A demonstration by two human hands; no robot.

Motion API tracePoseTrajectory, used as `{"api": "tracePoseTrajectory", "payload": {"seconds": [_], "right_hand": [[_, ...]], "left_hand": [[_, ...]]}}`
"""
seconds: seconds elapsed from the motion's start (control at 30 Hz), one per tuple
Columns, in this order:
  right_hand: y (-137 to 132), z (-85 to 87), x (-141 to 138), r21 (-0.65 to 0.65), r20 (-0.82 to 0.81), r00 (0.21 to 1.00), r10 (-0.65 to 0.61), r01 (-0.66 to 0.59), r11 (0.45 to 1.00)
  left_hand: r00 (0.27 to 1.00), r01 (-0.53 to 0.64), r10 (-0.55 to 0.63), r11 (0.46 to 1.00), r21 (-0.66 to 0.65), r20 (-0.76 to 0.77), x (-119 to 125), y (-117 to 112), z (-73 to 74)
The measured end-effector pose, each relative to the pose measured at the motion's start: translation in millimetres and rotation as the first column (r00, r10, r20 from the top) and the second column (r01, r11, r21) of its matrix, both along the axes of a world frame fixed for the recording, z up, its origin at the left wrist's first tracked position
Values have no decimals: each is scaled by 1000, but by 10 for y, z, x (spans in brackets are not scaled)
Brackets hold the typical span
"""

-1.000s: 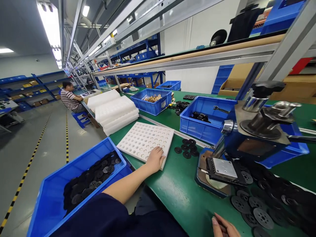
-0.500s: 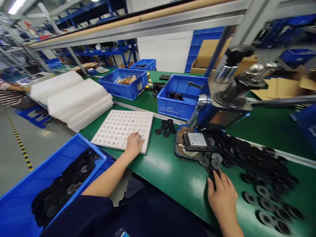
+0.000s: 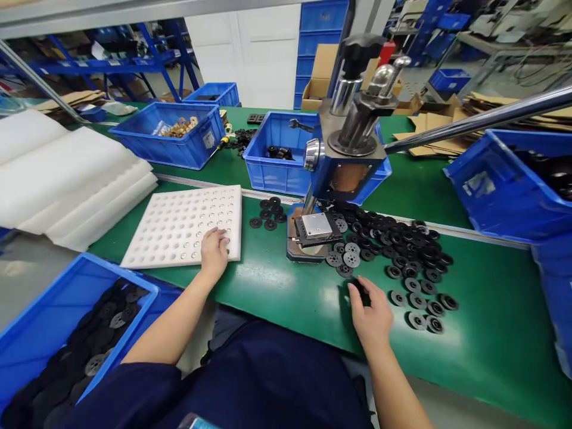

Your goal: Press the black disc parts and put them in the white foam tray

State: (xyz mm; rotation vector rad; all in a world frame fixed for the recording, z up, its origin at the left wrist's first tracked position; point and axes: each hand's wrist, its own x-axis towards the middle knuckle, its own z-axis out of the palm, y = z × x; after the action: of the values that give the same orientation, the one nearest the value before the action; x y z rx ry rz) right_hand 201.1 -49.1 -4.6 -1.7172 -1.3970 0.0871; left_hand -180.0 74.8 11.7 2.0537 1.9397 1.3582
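My left hand (image 3: 214,251) rests on the near right corner of a white foam tray (image 3: 179,229) full of round holes, fingers curled down onto it. My right hand (image 3: 369,310) lies on the green bench with its fingers closed round a black disc (image 3: 358,288) at the near edge of a spread of black perforated discs (image 3: 402,253). A blue hand press (image 3: 344,149) with a metal plate (image 3: 316,225) stands just beyond, between the two hands.
A blue bin of black discs (image 3: 67,339) sits at my lower left. Stacked white foam sheets (image 3: 62,173) lie at the left. Blue bins (image 3: 172,134) (image 3: 277,155) stand behind, another blue bin (image 3: 513,185) at the right. A few discs (image 3: 268,214) lie beside the tray. The press lever (image 3: 482,119) reaches right.
My view has swung right and down. My right hand has come up onto the bench and closed on a disc at the pile's edge. The left hand stays on the tray corner.
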Motion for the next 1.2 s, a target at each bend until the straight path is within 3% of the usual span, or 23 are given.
{"api": "tracePoseTrajectory", "payload": {"seconds": [0.07,0.17,0.27,0.33,0.43,0.5,0.63,0.7,0.77,0.9,1.03,1.2], "right_hand": [[-30,26,21,-5,-118,992,-38,37,999],[-56,-80,83,-53,-246,963,-114,104,993],[-32,-288,134,-73,-176,982,-66,54,996],[-2,-389,145,-73,-44,998,40,-43,996],[26,-403,136,-64,72,988,134,-130,989],[18,-343,133,-74,74,986,148,-143,987],[-52,-214,177,-191,85,978,191,-172,966],[-96,-179,221,-256,149,974,170,-128,958],[-139,-157,263,-320,218,968,127,-52,946],[-203,-126,293,-462,235,965,114,8,887],[-185,-127,226,-543,155,983,100,0,839],[-92,-171,-49,-481,-223,973,61,-164,861]], "left_hand": [[999,-12,13,1000,-7,37,13,-8,-5],[991,-43,45,999,-15,126,9,-23,14],[938,-126,92,988,83,334,58,-31,147],[853,-120,41,986,118,520,163,-44,275],[673,86,-75,996,22,736,451,-125,391],[598,280,-124,958,-61,792,710,-238,364],[582,598,-252,777,-197,773,1236,-508,112],[582,695,-328,676,-246,744,1430,-603,-45],[608,730,-402,622,-283,685,1547,-656,-185],[691,711,-551,636,-301,468,1578,-699,-349],[681,730,-651,643,-233,335,1521,-718,-330],[615,787,-740,597,-156,274,1515,-735,-241]]}}
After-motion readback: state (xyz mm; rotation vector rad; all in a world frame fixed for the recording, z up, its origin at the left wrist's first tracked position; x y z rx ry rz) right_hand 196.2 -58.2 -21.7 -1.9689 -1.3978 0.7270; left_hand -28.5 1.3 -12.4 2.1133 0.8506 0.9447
